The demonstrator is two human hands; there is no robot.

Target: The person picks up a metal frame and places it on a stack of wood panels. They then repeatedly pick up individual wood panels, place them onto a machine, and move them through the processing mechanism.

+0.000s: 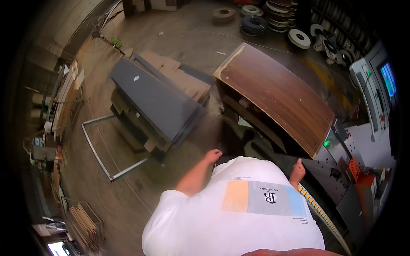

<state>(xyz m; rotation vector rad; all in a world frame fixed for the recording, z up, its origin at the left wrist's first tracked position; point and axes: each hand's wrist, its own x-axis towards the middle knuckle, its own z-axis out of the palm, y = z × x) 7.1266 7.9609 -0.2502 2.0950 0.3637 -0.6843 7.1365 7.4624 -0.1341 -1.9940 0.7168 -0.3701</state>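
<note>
Just ahead of my right hand (297,172): the brown wooden unit (275,91), its nearest corner close to my fingertips; whether they touch it I cannot tell.
Right fingers: curled in, one reaching up toward that corner; nothing shows in their grasp, and I cannot tell whether the tips press together.
Left hand (212,156): out past my white shirt (192,230), apart from the unit, fingers bent loosely inward with nothing visible between them; how tightly they close I cannot tell.
Step in hand: I'd judge it an empty-handed stage at the unit's near end, since neither hand shows a load.
Next move: taking hold would, I think, call for my right fingers opening around that corner and my left ones reaching across to the long near edge; the worn rim asks for some care.
Brown top: reddish wood grain, small pale specks near the corners, a scuffed pale strip along the end farthest from my right fingers; dark open space lies beneath, with a pale paper (244,122) low in the shade.
Grey panels (153,96): stacked ahead and to the left of my left fingers, well apart from them.
Machine (363,79): to the right of my right fingers, with a lit screen (388,79); a green light (327,143) glows just past the unit's corner.
</note>
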